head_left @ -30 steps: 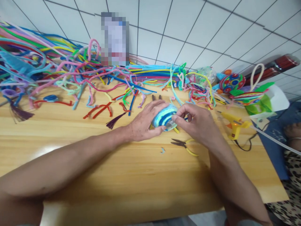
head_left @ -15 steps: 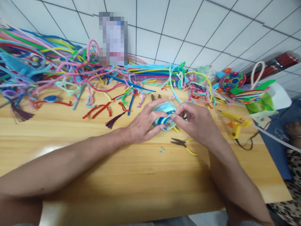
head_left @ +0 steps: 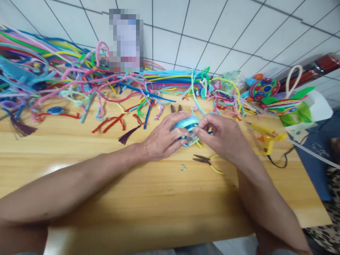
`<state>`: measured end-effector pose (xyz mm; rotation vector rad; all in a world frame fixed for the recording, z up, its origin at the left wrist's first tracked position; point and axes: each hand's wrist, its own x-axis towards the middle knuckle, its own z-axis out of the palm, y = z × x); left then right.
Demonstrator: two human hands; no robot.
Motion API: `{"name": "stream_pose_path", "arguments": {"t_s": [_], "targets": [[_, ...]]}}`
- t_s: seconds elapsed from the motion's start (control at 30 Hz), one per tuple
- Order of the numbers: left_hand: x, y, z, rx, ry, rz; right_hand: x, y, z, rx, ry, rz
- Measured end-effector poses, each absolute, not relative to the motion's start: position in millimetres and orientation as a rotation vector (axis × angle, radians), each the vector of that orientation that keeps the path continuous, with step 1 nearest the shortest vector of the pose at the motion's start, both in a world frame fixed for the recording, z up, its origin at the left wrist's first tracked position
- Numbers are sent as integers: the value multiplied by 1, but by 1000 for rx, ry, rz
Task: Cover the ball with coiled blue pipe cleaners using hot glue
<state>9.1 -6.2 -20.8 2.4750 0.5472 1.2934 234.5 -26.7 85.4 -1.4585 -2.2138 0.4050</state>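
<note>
My left hand point(head_left: 166, 136) is closed around the left side of a rounded ball point(head_left: 186, 124) wrapped in blue and pale green pipe cleaner, with a clear patch showing low on it. At the ball's right side, my right hand point(head_left: 216, 134) pinches a pipe cleaner; thumb and fingertip hide most of the pinched part. A short blue end shows beside the right fingers, and a yellow piece point(head_left: 199, 144) pokes out under the ball. Just below the hands lie open pliers with yellow handles point(head_left: 209, 163). Small blue scraps point(head_left: 183, 168) rest on the wooden table point(head_left: 148, 205).
Piles of coloured pipe cleaners point(head_left: 79, 79) line the back against the tiled wall point(head_left: 170, 35). To the right are a yellow glue gun point(head_left: 267, 138) with its cord and decorated colourful ornaments point(head_left: 264, 88). A dark tassel point(head_left: 130, 134) lies left of my hands. Another person's patterned clothing point(head_left: 333, 198) shows far right.
The ball has turned slightly between my hands, so its stripes sit differently. Both hands keep nearly the same hold. The camera view has shifted a little.
</note>
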Motion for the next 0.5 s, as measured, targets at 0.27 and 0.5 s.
{"name": "stream_pose_path", "arguments": {"t_s": [0.27,0.5], "targets": [[9,-6,-20,2492,549,1285,236,-26,85,-1449,-2220,432],[9,-6,-21,2517,570,1279,235,-26,83,-1441,-2218,391]]}}
